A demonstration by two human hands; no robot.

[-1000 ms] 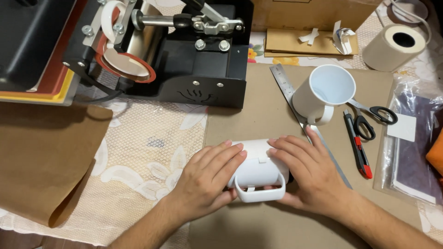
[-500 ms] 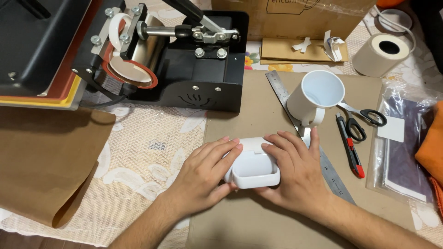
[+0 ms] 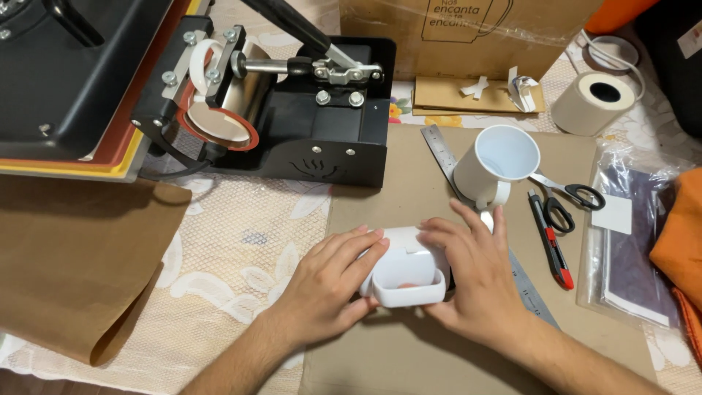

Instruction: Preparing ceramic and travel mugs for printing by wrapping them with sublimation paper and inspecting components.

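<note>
Since a second ago the white mug (image 3: 404, 272) has been turning under the palms — its handle, hidden half a second back, is showing again, facing the person. The view has also dropped closer, so the black mug press (image 3: 292, 110) is filling more of the top.

The mug is lying on its side on the brown paper sheet (image 3: 409, 183), near that sheet's left edge, where the lace tablecloth (image 3: 234, 241) is taking over. To the left, a loose brown sheet (image 3: 73, 263) is covering the cloth, well apart from the hands. To the right the room is tighter: a metal ruler (image 3: 439, 150) is running diagonally under the right wrist, a second white mug (image 3: 497, 164) is standing upright just beyond the right fingertips, and scissors (image 3: 567, 196) and a red-and-black utility knife (image 3: 550, 241) are lying beside it. A tape roll (image 3: 596, 102) is sitting further back. Toward the person, the paper is lying bare.

The left hand (image 3: 329, 281) is cupping the lying mug's left side, fingers curved over the top, gripping it. The right hand (image 3: 475, 281) is pressing on the mug's right side with fingers spread fairly flat — clasping rather than clenched.
</note>
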